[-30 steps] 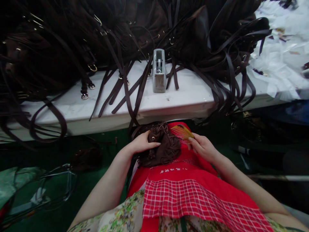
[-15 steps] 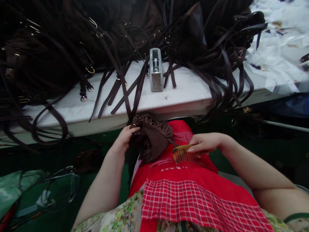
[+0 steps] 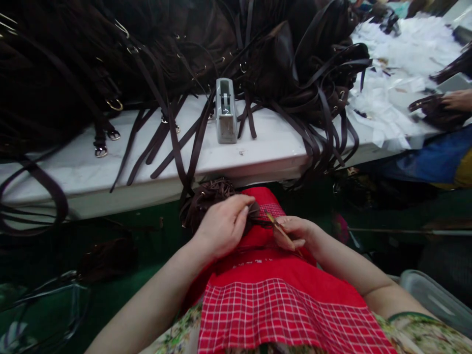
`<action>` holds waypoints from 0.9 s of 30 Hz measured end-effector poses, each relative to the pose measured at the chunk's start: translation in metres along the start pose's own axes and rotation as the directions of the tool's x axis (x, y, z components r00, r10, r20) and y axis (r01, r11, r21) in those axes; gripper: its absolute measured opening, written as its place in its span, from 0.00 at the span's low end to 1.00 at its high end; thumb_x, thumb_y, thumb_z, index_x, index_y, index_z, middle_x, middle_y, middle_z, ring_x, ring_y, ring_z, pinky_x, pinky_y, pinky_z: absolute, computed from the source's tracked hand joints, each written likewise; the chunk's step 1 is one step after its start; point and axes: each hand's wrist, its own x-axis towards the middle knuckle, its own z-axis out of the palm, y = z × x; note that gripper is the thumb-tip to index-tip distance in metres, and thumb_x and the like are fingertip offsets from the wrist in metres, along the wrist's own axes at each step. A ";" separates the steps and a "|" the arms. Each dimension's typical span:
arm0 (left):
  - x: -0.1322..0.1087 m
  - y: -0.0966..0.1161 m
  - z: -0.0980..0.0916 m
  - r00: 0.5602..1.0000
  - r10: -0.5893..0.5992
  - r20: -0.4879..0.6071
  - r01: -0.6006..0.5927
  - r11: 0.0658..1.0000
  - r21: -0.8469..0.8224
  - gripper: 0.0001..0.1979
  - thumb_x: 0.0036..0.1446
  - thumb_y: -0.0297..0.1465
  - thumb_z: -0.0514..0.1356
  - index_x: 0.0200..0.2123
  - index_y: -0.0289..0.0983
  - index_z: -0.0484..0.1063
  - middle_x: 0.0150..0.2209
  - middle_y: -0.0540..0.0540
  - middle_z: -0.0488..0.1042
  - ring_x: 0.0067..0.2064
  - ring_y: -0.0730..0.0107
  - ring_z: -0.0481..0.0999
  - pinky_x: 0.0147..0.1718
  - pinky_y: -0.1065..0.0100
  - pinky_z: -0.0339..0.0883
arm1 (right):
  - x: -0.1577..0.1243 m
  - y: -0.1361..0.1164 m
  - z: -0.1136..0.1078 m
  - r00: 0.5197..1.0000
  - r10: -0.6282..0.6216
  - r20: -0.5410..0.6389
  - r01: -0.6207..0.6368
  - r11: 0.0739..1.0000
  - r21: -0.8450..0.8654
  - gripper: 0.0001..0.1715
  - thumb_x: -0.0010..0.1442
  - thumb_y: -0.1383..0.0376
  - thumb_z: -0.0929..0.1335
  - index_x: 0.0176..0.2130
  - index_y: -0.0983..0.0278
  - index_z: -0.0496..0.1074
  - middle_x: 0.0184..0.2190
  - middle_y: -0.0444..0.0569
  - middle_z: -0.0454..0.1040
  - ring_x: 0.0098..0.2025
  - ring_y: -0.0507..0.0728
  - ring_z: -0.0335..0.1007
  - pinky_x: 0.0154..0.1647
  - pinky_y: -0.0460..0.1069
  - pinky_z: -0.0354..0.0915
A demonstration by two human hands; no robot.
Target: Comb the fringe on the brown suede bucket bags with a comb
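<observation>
A small brown fringed suede bag [image 3: 205, 200] lies on my lap over a red apron [image 3: 273, 295]. My left hand [image 3: 223, 225] rests on it, fingers closed down over the fringe. My right hand [image 3: 295, 232] grips a yellow-brown comb [image 3: 277, 225], seen edge-on, with its teeth in the dark fringe strands between my two hands.
The white table [image 3: 258, 152] ahead carries a large heap of brown bags and straps [image 3: 177, 59], with straps hanging over its edge. A grey tape dispenser [image 3: 225, 111] stands near the edge. White paper scraps [image 3: 398, 83] lie at right, where another person's hand [image 3: 457, 100] holds a bag.
My left hand moved from the bag's left side onto its top. The comb turned edge-on and came in against the fringe. The view shifted right, bringing another person's hand into sight.
</observation>
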 end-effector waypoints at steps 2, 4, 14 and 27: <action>0.011 0.002 0.012 0.968 0.060 0.243 -0.019 0.986 -0.167 0.18 0.63 0.33 0.45 0.35 0.37 0.74 0.37 0.45 0.76 0.39 0.62 0.74 0.42 0.66 0.65 | -0.005 -0.002 0.002 0.985 -0.090 -0.150 0.082 0.995 -0.062 0.29 0.53 0.46 0.65 0.21 0.69 0.68 0.07 0.39 0.57 0.06 0.44 0.43 0.06 0.41 0.41; 0.019 -0.006 0.026 0.948 0.085 0.306 -0.006 0.968 -0.250 0.18 0.63 0.35 0.46 0.30 0.37 0.72 0.31 0.46 0.75 0.33 0.65 0.72 0.36 0.68 0.64 | -0.012 -0.006 -0.002 0.910 -0.178 -0.374 0.129 0.980 -0.153 0.28 0.56 0.46 0.64 0.23 0.68 0.67 0.07 0.37 0.55 0.06 0.45 0.42 0.06 0.41 0.42; 0.026 -0.022 0.062 0.971 -0.115 0.212 0.207 0.846 -0.491 0.19 0.62 0.38 0.45 0.24 0.37 0.65 0.24 0.49 0.68 0.29 0.67 0.68 0.35 0.67 0.61 | -0.026 -0.016 0.025 0.330 -0.769 -0.548 -0.279 0.475 -0.835 0.19 0.66 0.55 0.56 0.40 0.64 0.67 0.26 0.46 0.71 0.24 0.51 0.66 0.26 0.45 0.63; 0.004 -0.006 0.065 0.971 -0.132 0.198 0.195 0.918 -0.346 0.19 0.63 0.40 0.45 0.22 0.38 0.58 0.23 0.50 0.63 0.26 0.70 0.60 0.27 0.68 0.53 | 0.005 -0.008 0.000 0.512 -0.605 -0.610 -0.813 -0.112 -0.571 0.17 0.67 0.64 0.54 0.45 0.63 0.67 0.37 0.54 0.75 0.34 0.56 0.72 0.29 0.47 0.57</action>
